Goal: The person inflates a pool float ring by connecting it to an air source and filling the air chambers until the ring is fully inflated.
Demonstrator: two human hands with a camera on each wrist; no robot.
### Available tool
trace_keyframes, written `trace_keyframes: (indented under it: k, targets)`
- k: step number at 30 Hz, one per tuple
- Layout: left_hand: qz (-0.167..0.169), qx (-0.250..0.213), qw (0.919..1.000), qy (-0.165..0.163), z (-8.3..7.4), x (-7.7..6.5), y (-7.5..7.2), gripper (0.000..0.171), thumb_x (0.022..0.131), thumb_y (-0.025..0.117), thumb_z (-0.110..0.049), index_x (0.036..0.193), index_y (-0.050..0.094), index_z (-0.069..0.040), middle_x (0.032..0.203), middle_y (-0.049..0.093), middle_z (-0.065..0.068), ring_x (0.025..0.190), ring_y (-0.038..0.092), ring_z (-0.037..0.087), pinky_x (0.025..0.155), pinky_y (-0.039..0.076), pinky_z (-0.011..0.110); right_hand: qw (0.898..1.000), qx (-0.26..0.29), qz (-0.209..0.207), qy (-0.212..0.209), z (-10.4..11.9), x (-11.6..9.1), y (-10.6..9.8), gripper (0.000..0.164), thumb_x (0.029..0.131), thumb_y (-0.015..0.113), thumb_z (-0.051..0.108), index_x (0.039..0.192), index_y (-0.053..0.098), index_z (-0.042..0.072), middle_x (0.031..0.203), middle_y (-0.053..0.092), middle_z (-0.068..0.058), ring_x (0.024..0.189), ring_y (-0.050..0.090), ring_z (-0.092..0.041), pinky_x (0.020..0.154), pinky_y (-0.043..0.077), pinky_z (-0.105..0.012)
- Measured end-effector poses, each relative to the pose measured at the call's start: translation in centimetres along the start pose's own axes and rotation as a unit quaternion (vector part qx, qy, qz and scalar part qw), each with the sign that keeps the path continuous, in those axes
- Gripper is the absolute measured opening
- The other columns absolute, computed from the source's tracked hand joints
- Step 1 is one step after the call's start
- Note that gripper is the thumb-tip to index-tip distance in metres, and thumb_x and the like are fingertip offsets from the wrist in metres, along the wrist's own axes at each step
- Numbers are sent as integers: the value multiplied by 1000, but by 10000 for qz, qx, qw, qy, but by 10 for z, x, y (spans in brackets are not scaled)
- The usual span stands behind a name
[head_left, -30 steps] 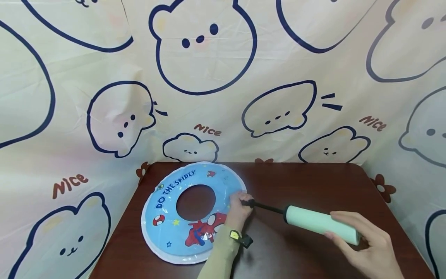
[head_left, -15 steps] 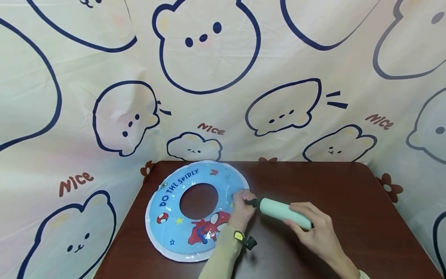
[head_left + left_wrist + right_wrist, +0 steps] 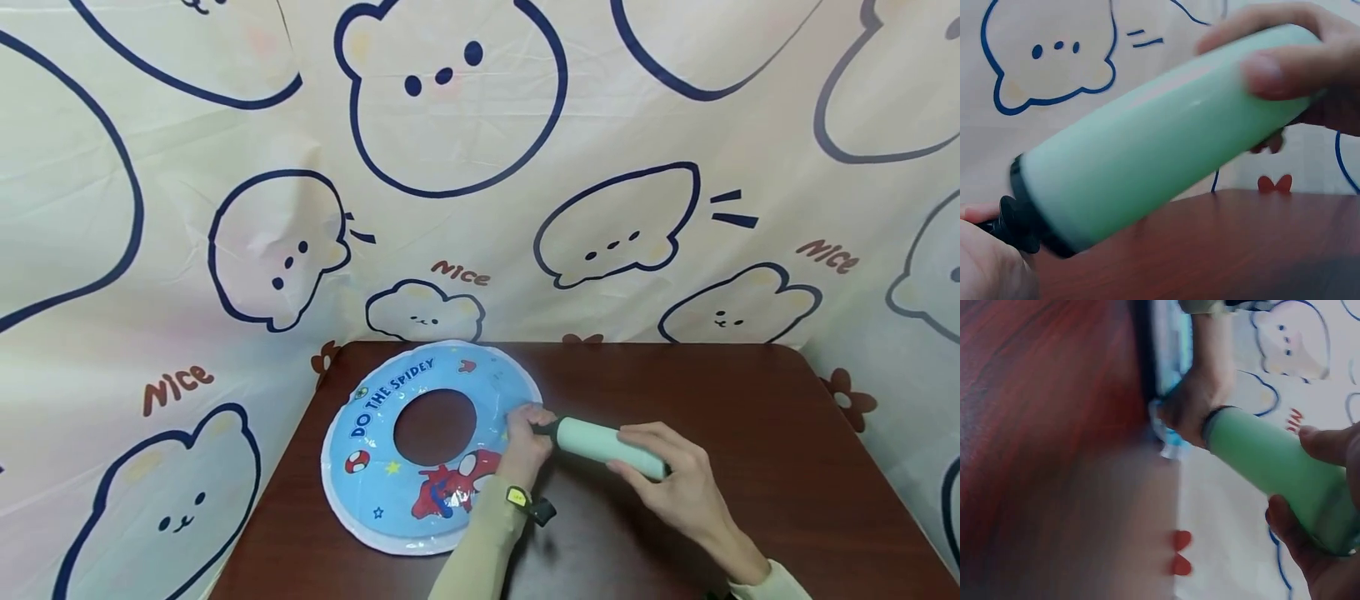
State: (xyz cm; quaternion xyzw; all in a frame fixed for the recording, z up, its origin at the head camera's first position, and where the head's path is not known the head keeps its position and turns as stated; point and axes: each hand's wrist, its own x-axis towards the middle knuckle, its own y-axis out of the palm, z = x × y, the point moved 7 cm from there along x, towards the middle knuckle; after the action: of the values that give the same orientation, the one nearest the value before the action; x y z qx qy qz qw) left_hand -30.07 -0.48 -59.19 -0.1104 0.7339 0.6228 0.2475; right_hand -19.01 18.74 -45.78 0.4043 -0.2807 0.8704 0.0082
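A blue swim ring [image 3: 375, 467] with a white rim, "DO THE SPIDEY" lettering and a red cartoon figure lies on the table. At its right edge my left hand [image 3: 527, 437] grips the black end of a hand pump. The pump's mint-green barrel [image 3: 600, 442] points right, and my right hand [image 3: 678, 479] holds its far end between thumb and fingers. In the left wrist view the barrel [image 3: 1147, 137] meets a black collar, with no rod showing beyond the small black handle. The ring's valve is hidden behind my left hand.
The dark brown table [image 3: 780, 433] extends to the right and front of the pump. A cloth backdrop [image 3: 480, 233] printed with cartoon bears hangs behind and at both sides. A watch-like strap [image 3: 528, 504] sits on my left wrist.
My right hand has pushed the barrel leftward, and the black rod that showed between barrel and left hand has gone inside. My left hand keeps its grip at the ring's edge.
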Motion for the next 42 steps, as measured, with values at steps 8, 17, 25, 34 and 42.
trace_keyframes:
  k: [8, 17, 25, 34, 42]
  targets:
    - [-105, 315, 9994, 30, 1, 0, 1, 46, 111, 35, -10, 65, 37, -14, 55, 38, -7, 47, 40, 5, 48, 36, 15, 9997, -2, -138, -180, 20, -5, -37, 58, 55, 100, -4, 109, 82, 10, 113, 78, -9, 100, 73, -9, 82, 52, -9]
    - [113, 296, 9995, 25, -2, 4, 6, 51, 113, 28, -13, 63, 35, -15, 52, 37, -8, 43, 38, 4, 44, 34, 14, 9991, 132, -332, -231, 39, -11, -69, 57, 53, 98, -8, 107, 82, 5, 111, 78, -14, 103, 71, -4, 85, 51, -7]
    - [316, 250, 9992, -45, -3, 5, 8, 55, 113, 24, -14, 59, 33, -16, 49, 37, -8, 41, 37, 3, 44, 33, 12, 9970, 286, -679, -251, 54, -16, -104, 44, 64, 98, -3, 104, 80, -3, 109, 77, -18, 103, 72, -5, 87, 50, -7]
    - [286, 306, 9989, 187, -4, 5, 6, 55, 111, 27, -12, 57, 32, -16, 49, 36, -8, 41, 37, 3, 44, 33, 12, 9989, 68, -458, -8, 30, -23, -83, 54, 61, 99, -5, 111, 80, 1, 114, 76, -16, 103, 69, -3, 85, 50, -6]
    - [133, 18, 9999, -42, -4, 5, 2, 53, 113, 33, -12, 60, 36, -14, 53, 38, -5, 42, 40, 6, 44, 37, 15, 9987, 150, -366, -318, 14, -9, -23, 53, 63, 99, 1, 112, 80, 5, 114, 76, -15, 100, 71, -9, 87, 51, -8]
